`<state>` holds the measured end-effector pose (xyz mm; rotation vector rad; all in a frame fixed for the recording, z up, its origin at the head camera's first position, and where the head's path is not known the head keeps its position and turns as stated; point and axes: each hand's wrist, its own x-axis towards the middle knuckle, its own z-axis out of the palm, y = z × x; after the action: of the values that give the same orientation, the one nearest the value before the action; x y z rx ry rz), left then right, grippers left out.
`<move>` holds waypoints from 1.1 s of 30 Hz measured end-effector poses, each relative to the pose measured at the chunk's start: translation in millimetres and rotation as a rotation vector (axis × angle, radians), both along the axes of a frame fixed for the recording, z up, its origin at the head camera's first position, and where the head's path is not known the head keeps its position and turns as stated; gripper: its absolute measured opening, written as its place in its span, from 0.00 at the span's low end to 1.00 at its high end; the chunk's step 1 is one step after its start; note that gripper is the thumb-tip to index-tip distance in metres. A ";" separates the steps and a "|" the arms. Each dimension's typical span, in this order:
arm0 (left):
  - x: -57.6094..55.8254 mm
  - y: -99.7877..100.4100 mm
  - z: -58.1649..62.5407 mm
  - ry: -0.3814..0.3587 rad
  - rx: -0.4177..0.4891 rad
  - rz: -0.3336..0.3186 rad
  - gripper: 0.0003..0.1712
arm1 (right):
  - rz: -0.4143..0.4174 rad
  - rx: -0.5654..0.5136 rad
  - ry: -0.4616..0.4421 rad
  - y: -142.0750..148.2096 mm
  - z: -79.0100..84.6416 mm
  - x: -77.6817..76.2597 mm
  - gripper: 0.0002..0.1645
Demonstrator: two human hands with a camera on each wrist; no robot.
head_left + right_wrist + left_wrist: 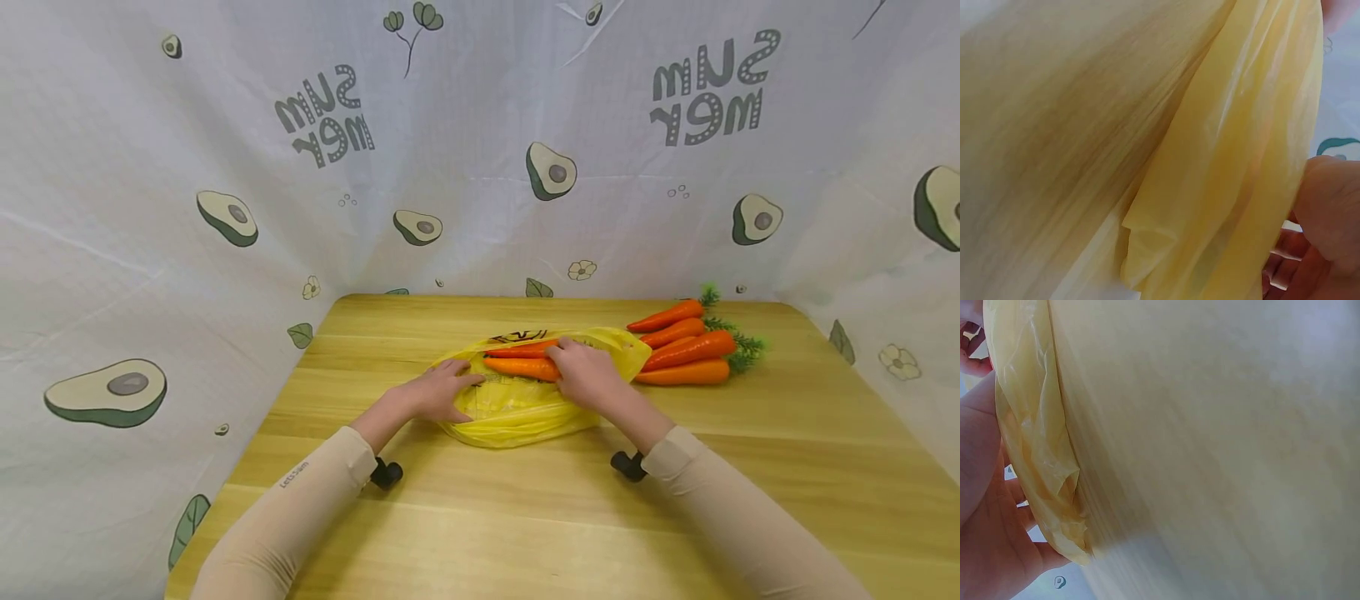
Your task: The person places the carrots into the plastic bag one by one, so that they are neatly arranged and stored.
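Note:
A yellow plastic bag (510,429) lies spread on the table with its mouth open upward. Inside it are two carrots, a light orange one (517,367) in front and a redder one (521,351) behind. My right hand (588,379) reaches in from the right and grips the front carrot at its thick end. At the bag's left end my left hand (438,392) rests with fingers and thumb spread against the plastic. The left wrist view shows the bag's side (1035,425) beside that hand. In the right wrist view, plastic hides part of the right hand (1329,231).
Several carrots (690,350) with green leafy tops lie close together right of the bag, tips toward it. The wooden table (517,517) runs back to a white curtain (480,108) printed with avocados, which also hangs at both sides.

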<state>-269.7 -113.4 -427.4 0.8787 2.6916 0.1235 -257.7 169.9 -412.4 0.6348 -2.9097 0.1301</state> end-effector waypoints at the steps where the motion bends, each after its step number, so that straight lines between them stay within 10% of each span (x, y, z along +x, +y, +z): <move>1: 0.0 0.0 -0.1 0.002 0.000 -0.001 0.45 | 0.005 0.000 0.004 -0.7 -0.5 -0.6 0.20; 33: 0.3 3.9 8.5 0.139 -0.071 -0.014 0.55 | -0.098 -0.236 -0.054 14.9 -4.8 -37.9 0.40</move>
<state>-269.4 -109.5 -418.9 0.9160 2.7980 -0.0376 -295.6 184.8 -417.2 0.4555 -2.9068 0.4760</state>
